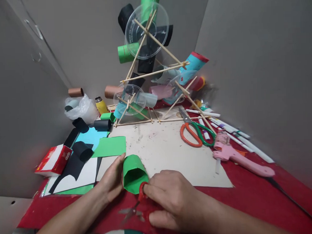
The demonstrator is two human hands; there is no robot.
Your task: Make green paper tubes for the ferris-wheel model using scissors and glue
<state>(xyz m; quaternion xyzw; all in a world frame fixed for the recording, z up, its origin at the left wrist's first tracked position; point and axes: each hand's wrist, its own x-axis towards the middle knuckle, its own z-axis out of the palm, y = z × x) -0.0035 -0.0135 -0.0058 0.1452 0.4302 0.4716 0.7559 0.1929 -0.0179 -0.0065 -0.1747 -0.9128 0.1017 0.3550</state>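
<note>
A green paper tube (133, 165) rests against the fingers of my left hand (113, 178), its open end facing me. My left fingers curl along its left side, and the fingertips behind it are partly hidden. In my right hand (171, 198) is a pair of small red-handled scissors (134, 211), held by the finger loops. Their blades are parted, point left, and lie just below the tube. Behind the tube lies a flat piece of green paper (109, 146).
A stick-and-plastic-lid model (146, 32) with coloured tubes stands at the back. Large scissors (197, 132) and a pink glue gun (244, 161) lie right. A red box (53, 159), black paper (74, 160) and a plastic bag (81, 109) sit left. Grey board (167, 154) covers the middle.
</note>
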